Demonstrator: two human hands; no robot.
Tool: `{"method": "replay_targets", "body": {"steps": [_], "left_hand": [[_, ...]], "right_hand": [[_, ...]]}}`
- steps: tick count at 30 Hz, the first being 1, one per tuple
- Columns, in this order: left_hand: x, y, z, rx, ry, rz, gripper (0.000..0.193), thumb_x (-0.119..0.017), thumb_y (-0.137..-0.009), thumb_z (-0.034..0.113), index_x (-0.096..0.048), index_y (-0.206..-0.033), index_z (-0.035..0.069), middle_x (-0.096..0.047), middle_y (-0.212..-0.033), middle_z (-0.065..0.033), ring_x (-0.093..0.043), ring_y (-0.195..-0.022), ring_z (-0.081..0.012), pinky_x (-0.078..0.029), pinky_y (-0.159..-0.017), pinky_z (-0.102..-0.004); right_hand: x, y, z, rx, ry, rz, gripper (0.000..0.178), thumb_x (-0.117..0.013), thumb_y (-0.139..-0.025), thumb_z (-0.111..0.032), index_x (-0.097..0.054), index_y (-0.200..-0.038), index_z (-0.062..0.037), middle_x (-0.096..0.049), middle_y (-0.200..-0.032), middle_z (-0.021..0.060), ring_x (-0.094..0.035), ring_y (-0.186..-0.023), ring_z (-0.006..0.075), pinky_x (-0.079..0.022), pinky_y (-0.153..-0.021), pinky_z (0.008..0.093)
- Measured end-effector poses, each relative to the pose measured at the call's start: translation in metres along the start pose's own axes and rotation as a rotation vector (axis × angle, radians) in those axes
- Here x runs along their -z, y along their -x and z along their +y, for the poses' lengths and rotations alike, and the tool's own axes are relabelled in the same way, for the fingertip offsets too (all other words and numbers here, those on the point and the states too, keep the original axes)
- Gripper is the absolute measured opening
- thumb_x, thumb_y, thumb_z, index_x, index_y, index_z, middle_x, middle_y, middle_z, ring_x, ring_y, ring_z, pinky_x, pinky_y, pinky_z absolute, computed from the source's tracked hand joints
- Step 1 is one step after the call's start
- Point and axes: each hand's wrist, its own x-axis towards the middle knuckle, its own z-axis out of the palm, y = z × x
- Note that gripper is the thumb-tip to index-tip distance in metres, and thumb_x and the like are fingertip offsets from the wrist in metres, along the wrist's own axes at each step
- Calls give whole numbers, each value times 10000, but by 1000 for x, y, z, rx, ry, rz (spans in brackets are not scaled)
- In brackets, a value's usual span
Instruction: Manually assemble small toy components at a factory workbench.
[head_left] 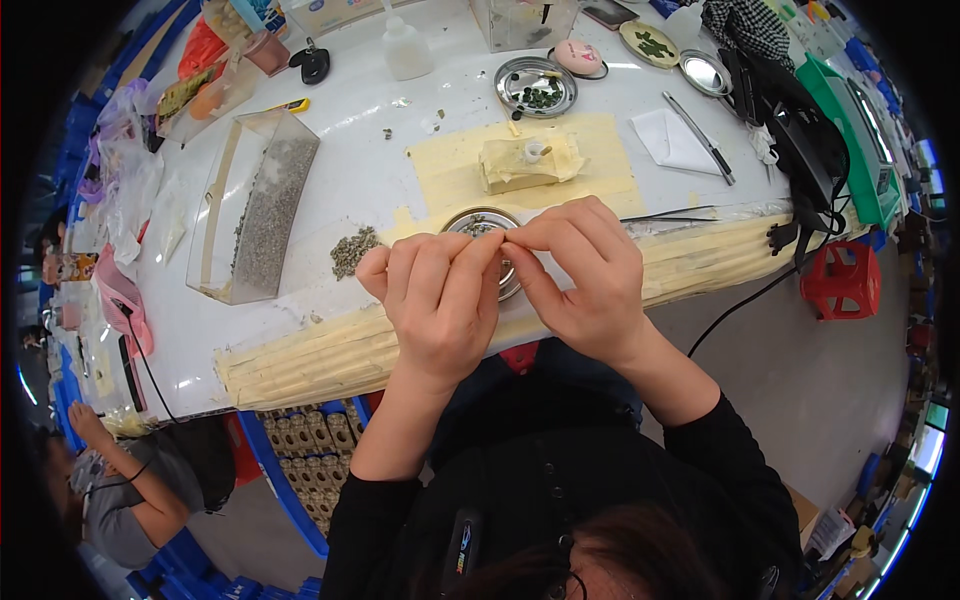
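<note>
My left hand point(435, 300) and my right hand point(590, 280) meet fingertip to fingertip above a round metal dish point(460, 218) near the table's front edge. Both are closed in a pinch; what sits between the fingertips is too small and covered to make out. Small greyish pieces lie in the dish, which my fingers partly hide. To the left is a loose pile of similar small pieces point(354, 252). Beyond the dish stands a block wrapped in yellowish tape point(510, 170), with a small white pot point(533, 151) on top.
A transparent bin point(215, 235) of small grey pieces stands at left. Farther back are a metal tray point(503, 88) with dark green pieces, a white pump bottle point(405, 50) and black tweezers point(700, 140) on white paper point(665, 140). A co-worker's arm point(130, 480) shows at lower left, a red stool point(842, 280) at right.
</note>
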Motion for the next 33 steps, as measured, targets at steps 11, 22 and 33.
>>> {"method": "replay_targets", "body": {"steps": [11,22,33], "left_hand": [[4,0,-3,34,172,31,242,-779,-699,79,-731,-934,111,-589,-810,28,-531,-739,-155,-295,-760,-323],[4,0,-1,13,111,25,256,-777,-682,90,-735,-934,113,-573,-798,31,-525,-732,-153,-284,-748,-322],[4,1,-2,15,138,23,257,-771,-681,80,-739,-934,112,-584,-802,31,-525,-749,-153,-280,-747,-321]], "right_hand": [[7,3,-4,-640,-733,-137,85,-645,-909,-48,-630,-934,33,-664,-853,57,-627,-769,88,-510,-711,235],[11,2,-5,-601,-681,-160,108,-643,-908,-57,-635,-932,48,-673,-833,56,-646,-760,88,-518,-694,227],[11,3,-4,-629,-733,-224,157,-601,-952,-104,-632,-954,49,-678,-841,52,-646,-789,89,-517,-708,238]]}}
